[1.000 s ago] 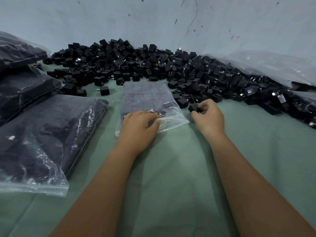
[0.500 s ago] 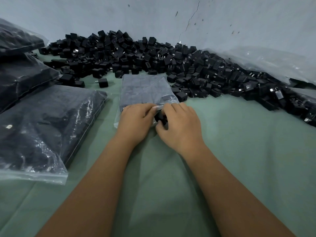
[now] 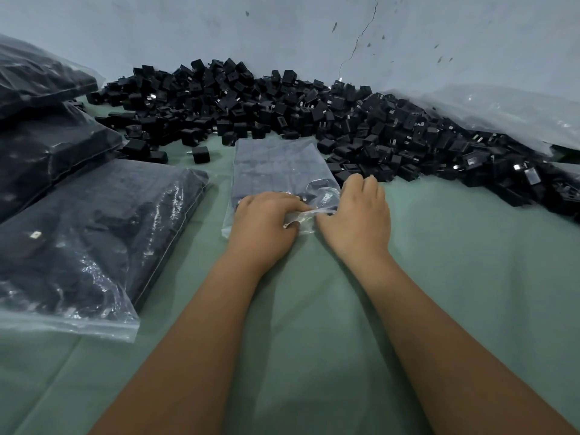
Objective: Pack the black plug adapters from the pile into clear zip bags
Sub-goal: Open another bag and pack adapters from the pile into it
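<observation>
Filling a nearly full zip bag (image 3: 276,171), the left hand (image 3: 263,227) is pinching its mouth, the right hand (image 3: 357,215) gripping beside; several packed bags (image 3: 94,233) are lying done, a large adapter pile (image 3: 314,117) is waiting.

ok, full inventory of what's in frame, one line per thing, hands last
loose plug adapters: too many to count, black, piled along the wall from left to far right
stray adapter: one, black, on the cloth apart from the pile's left edge
open zip bag: one, clear, centre, partly filled with adapters in rows
filled bags: three visible, clear over black, stacked at left
empty bags: clear, heap at right, count unclear
cloth: one, green, covering the surface
wall: grey, cracked, behind
left hand: gripping the open bag's mouth
right hand: at the mouth, grip unclear
</observation>
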Motion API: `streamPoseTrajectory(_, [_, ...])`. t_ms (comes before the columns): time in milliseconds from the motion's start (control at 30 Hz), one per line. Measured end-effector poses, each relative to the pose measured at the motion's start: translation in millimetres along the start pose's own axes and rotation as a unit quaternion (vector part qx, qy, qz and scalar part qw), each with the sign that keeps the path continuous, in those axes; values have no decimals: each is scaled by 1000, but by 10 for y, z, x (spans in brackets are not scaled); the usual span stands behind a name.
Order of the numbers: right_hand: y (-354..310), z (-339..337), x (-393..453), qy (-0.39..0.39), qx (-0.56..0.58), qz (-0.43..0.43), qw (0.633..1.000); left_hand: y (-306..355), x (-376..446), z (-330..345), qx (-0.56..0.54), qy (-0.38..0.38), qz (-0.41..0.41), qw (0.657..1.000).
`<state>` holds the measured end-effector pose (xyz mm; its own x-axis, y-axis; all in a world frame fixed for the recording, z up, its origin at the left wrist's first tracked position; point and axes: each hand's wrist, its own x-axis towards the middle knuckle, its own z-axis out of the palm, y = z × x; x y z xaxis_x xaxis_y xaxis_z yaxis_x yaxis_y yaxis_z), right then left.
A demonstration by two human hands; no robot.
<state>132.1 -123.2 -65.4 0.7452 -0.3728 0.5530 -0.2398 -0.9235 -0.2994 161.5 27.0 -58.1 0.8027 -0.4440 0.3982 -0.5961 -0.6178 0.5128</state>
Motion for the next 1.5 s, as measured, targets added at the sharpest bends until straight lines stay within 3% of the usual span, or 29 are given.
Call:
streamPoseTrajectory(167, [23,16,77,-80,66,65,993,-30,5,6,9,-10,2,1000])
streamPoseTrajectory(600, [118,14,92,-88,119,76,986,-45,15,13,33,-23,-1,999])
streamPoseTrajectory(733, [161,3,95,-91,130,86,984,-31,10,11,7,4,8,1000])
streamPoseTrajectory(933, [218,5,142,-73,106,130,983,-6,-8,2,-56,39,22,997])
streamPoseTrajectory(1167, [157,36,207,-131,-15,141,981,-3,-5,13,-41,27,24,998])
streamPoseTrajectory(1267, [157,29,176,-103,10,110,988,11,-2,4,-34,25,23,999])
streamPoseTrajectory(1400, [156,-36,102,-80,120,0,990,19,-14,-6,-41,20,24,999])
streamPoseTrajectory(1500, [143,-67,11,-33,110,-44,992,56,-41,-36,-66,34,27,997])
